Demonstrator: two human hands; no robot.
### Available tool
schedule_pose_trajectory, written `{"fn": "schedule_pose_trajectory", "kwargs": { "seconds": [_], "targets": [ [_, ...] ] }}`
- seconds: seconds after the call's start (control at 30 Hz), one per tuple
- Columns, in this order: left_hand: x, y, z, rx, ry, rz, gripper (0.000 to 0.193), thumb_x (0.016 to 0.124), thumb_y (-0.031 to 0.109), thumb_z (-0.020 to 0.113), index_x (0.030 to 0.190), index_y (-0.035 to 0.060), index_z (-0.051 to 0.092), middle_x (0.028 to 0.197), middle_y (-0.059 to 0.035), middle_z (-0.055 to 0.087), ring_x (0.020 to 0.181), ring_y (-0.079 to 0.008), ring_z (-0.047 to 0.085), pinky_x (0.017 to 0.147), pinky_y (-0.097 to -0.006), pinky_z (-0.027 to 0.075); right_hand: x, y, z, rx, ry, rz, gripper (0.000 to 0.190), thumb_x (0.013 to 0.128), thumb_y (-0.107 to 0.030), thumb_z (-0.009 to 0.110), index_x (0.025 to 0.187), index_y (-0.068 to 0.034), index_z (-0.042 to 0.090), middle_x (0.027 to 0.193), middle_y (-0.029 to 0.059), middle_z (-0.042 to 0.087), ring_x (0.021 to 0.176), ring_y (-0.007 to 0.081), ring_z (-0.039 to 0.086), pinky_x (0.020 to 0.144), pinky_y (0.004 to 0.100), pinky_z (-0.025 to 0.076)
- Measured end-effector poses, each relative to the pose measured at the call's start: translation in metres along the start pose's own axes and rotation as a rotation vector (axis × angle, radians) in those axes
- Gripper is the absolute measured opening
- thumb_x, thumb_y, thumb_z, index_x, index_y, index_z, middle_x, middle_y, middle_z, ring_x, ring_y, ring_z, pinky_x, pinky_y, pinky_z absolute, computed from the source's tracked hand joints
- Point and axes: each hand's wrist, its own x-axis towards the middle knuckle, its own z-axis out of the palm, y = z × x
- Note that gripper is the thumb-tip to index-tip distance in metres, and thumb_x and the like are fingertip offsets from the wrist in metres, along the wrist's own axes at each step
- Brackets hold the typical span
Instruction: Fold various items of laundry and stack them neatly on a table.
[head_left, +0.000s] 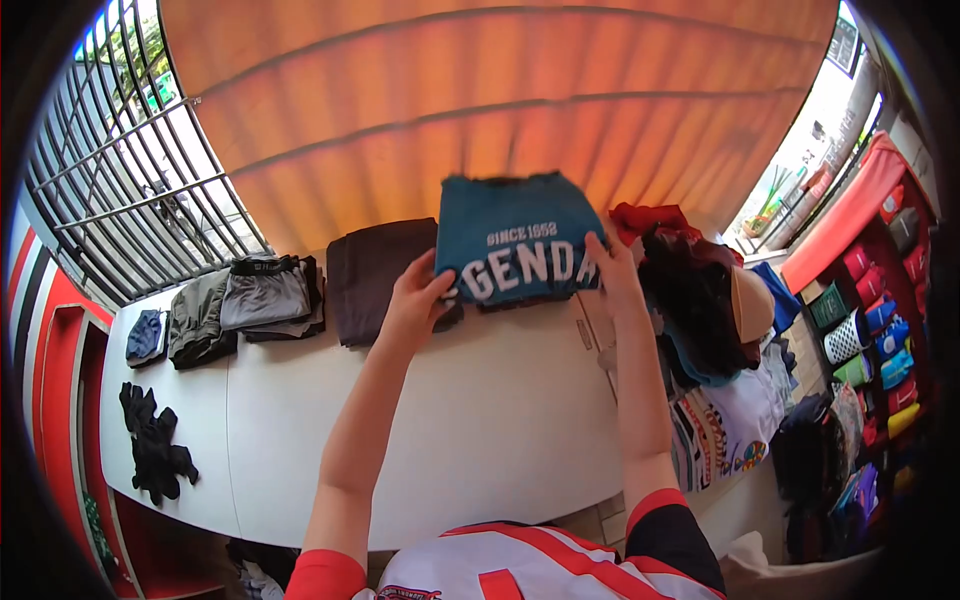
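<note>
A folded teal shirt (517, 217) with white printed lettering is held out at the far side of the white table, its two sides between my hands. My left hand (420, 289) grips its near left corner, with the thumb on top. On the right edge, my right hand (613, 262) has hold of the cloth. Beneath the shirt a dark folded edge shows, mostly hidden, so I cannot tell how many pieces lie there. Directly left of it sits a folded dark brown garment (367, 270), partly covered by my left hand and the shirt.
Along the table's (480, 420) back edge stand grey boxer shorts (266, 296), olive trousers (199, 319) and small blue garments (144, 335). Black socks (156, 442) lie at left. A heap of mixed clothes (697, 300) rises at right. An orange curtain (487, 90) hangs behind.
</note>
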Motion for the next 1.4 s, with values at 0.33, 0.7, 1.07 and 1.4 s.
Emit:
{"fn": "schedule_pose_trajectory", "kwargs": {
  "seconds": [0.33, 0.7, 1.07, 1.4],
  "targets": [
    [0.138, -0.172, 0.006, 0.3, 0.438, -0.07, 0.062, 0.075, 0.003, 0.062, 0.129, 0.0017, 0.03, 0.097, -0.0153, 0.058, 0.082, -0.0163, 0.057, 0.068, -0.0265, 0.045, 0.123, 0.162, -0.137, -0.844, 0.187, 0.015, 0.035, 0.078, -0.028, 0.061, 0.094, 0.003, 0.058, 0.076, 0.0117, 0.06, 0.071, 0.0179, 0.057, 0.064, 0.028, 0.043],
    [0.01, -0.173, -0.002, 0.652, 0.337, 0.173, 0.045, 0.08, 0.001, 0.054, 0.123, 0.0065, 0.04, 0.098, -0.0094, 0.059, 0.086, -0.0147, 0.057, 0.071, -0.0254, 0.046, 0.128, 0.175, 0.003, -1.579, 0.216, -0.218, 0.07, 0.076, -0.061, 0.043, 0.131, -0.019, 0.032, 0.134, 0.0209, 0.026, 0.124, 0.0414, 0.021, 0.094, 0.063, 0.014],
    [-0.317, -0.169, -0.117, 0.899, 1.038, 0.047, 0.026, 0.078, -0.003, 0.051, 0.104, 0.0019, 0.053, 0.09, -0.0124, 0.057, 0.08, -0.0205, 0.058, 0.063, -0.0281, 0.049, -0.033, 0.209, 0.067, -1.479, 0.028, -0.495, 0.07, 0.072, -0.049, 0.059, 0.127, -0.012, 0.038, 0.131, 0.0208, 0.033, 0.119, 0.0376, 0.031, 0.091, 0.0581, 0.023],
    [-0.506, -0.185, -0.298, 0.837, 1.664, 0.133, 0.018, 0.076, -0.001, 0.051, 0.094, 0.0019, 0.052, 0.09, -0.0121, 0.051, 0.075, -0.026, 0.054, 0.067, -0.032, 0.046, -0.336, 0.278, 0.203, -1.467, -0.765, -0.254, 0.073, 0.07, -0.04, 0.063, 0.129, -0.007, 0.033, 0.136, 0.0205, 0.024, 0.127, 0.0345, 0.019, 0.098, 0.0576, 0.012]
  ]
}}
